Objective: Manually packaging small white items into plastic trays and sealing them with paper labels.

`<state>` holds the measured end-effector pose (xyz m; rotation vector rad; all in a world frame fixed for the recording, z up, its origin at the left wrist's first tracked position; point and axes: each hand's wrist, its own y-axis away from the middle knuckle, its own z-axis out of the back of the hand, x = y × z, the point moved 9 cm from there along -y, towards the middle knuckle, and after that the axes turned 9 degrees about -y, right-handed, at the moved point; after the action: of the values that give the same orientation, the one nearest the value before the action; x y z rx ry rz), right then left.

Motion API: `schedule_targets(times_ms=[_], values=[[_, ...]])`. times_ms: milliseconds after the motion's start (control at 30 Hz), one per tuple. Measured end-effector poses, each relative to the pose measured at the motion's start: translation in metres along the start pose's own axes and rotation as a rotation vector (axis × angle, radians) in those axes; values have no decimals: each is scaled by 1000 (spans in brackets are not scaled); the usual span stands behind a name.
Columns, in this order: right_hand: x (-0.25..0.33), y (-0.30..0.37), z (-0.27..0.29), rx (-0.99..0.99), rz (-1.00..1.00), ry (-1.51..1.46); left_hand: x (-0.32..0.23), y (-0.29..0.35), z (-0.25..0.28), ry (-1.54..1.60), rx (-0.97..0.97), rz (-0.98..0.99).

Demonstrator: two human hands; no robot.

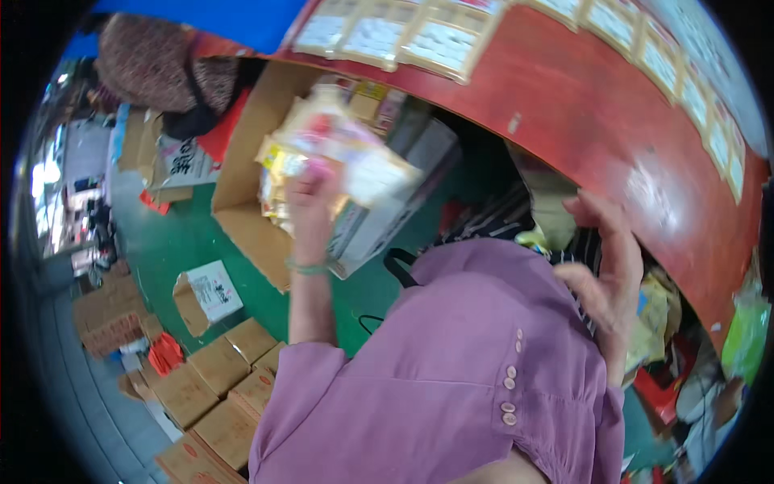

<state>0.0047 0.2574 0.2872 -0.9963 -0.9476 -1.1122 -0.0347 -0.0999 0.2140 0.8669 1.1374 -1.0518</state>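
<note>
My left hand is raised and grips a bundle of flat packets wrapped in clear plastic, yellow, pink and white, blurred by motion. The bundle hangs in front of a large open cardboard box lying on its side. A green bangle circles my left wrist. My right hand is lifted at the right with fingers spread and bent, holding nothing, close under the edge of a red counter. My purple sleeves fill the lower middle of the view.
A white carton sits beside the open box on the green floor. Several closed brown cartons are stacked at lower left, with a small open box above them. Framed sheets lie on the counter. Bags and packets crowd the lower right.
</note>
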Motion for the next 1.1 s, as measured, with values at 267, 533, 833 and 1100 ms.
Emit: schedule_targets(times_ms=[267,533,833,1100], values=[[-66,44,55,-238,-199,-150,10,-26,38,-384,-288,-156],[-108,72,30,-191,-373,105,64,72,-219,-334,880,212],[-129,32,-11,24,-181,381,113,60,-284,546,652,665],[-160,43,-33,241,-284,511,143,66,-265,466,567,623]])
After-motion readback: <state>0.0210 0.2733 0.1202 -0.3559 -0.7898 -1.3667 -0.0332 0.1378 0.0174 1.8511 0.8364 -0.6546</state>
